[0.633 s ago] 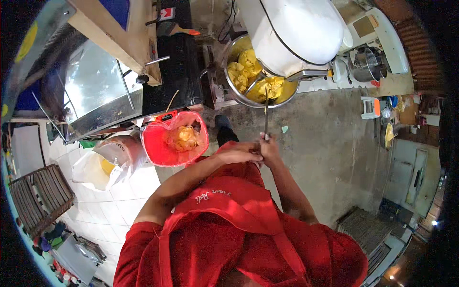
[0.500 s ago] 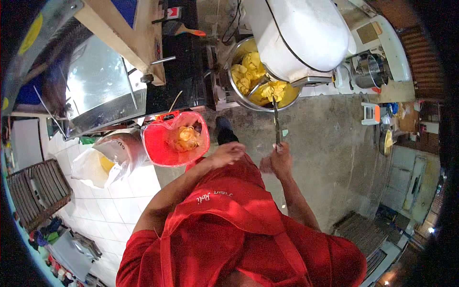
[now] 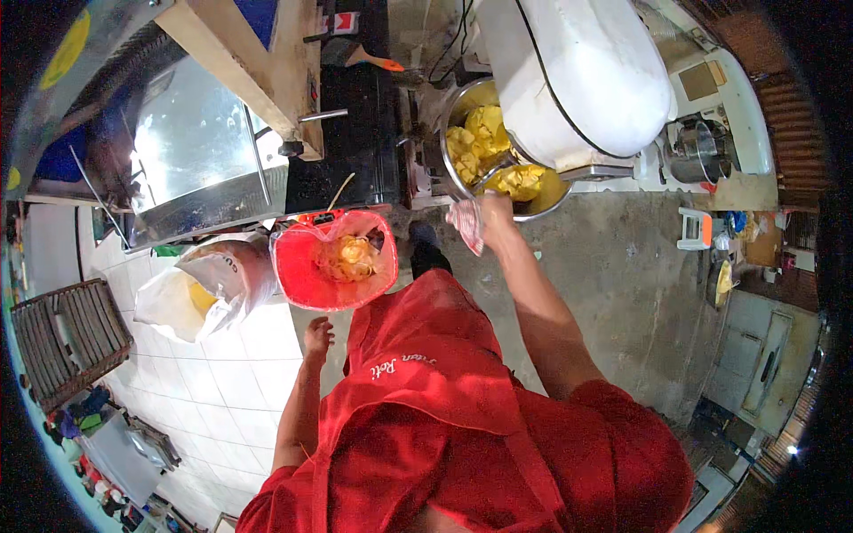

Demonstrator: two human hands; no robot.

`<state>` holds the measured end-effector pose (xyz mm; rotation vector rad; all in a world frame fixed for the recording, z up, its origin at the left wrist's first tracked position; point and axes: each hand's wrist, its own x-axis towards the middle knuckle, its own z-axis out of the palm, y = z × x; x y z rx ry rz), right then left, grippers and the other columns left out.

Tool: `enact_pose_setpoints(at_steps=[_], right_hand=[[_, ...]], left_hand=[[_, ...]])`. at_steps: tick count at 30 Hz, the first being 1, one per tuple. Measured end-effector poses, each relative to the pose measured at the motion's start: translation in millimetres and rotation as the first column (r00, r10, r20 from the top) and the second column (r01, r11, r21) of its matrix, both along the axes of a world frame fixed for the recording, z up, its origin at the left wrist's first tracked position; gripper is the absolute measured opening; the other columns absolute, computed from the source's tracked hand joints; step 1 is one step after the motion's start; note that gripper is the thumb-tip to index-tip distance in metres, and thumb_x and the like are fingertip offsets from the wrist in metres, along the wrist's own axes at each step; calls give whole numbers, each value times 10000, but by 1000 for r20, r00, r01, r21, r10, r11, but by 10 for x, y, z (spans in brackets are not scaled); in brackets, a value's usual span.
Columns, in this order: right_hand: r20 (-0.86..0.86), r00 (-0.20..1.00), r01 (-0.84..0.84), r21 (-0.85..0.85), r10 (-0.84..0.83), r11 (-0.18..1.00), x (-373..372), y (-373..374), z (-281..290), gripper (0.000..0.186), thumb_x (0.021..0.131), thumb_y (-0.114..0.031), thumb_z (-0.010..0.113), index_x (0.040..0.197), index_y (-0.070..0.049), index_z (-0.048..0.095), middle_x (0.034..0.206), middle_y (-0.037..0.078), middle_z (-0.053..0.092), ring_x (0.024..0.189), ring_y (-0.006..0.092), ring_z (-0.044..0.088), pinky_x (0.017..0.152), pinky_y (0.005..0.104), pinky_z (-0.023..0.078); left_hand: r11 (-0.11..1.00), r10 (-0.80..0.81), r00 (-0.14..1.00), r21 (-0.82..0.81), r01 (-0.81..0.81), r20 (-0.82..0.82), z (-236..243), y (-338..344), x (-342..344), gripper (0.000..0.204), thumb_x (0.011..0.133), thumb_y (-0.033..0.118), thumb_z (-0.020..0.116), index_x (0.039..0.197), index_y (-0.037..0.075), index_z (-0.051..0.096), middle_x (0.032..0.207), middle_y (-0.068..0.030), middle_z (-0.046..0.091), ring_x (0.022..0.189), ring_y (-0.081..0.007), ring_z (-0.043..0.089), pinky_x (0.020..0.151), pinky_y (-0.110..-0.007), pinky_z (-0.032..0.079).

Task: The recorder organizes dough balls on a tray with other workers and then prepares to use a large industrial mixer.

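Note:
My right hand [image 3: 496, 210] reaches to the near rim of a steel mixing bowl [image 3: 544, 211], its fingers closed. A red-and-white striped piece, looking like a cloth [image 3: 466, 226], hangs from it; its exact kind is hard to make out. In the bowl lie soft lumps of yellow dough [image 3: 487, 131], partly under the white stand mixer [image 3: 582, 75], with a metal beater among them. My left hand [image 3: 318, 336] hangs low at my side, below the red bin [image 3: 289, 266], holding nothing, its fingers loosely curled and apart.
The lined red bin holds shells or peelings. Beside it stands an open white sack [image 3: 169, 311] with yellow contents. A brush [image 3: 373, 60] lies on the dark surface by a wooden frame [image 3: 231, 62]. A stool [image 3: 693, 229] stands to the right on the concrete floor.
My right hand has moved up to the bowl rim; the long dark tool it held is out of sight and the striped piece shows. My left hand has dropped down and left.

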<state>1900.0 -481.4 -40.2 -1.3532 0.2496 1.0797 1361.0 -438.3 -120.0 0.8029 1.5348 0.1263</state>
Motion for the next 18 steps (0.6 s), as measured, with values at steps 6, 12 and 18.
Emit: enact_pose_setpoints(at_steps=[6,12,18], right_hand=[[-28,903,428,-9,-428,904,97,749,-196,245,924,-81,479,1124,35,562,998,192,647,808,356,697,703,475,610],[-178,867,445,-139,-465,884,426,926,-503,289,969,-166,448,1133,22,596,1078,173,665,927,299,683,757,431,591],[-308,808,504,-81,-502,860,459,1563,1,314,959,-206,480,1160,-20,632,1079,156,682,909,280,685,726,377,581]], left_hand=[[972,166,981,-148,-180,-101,36,-483,-555,223,964,214,554,1159,110,588,912,-64,630,677,-174,586,543,-317,489],[966,141,979,-196,-169,-149,92,-794,-563,316,962,228,589,1246,90,581,956,-76,662,717,-189,647,567,-353,537],[989,78,997,-126,-77,-4,184,-743,-96,373,941,232,619,1293,116,572,1016,-85,687,750,-208,665,605,-355,550]])
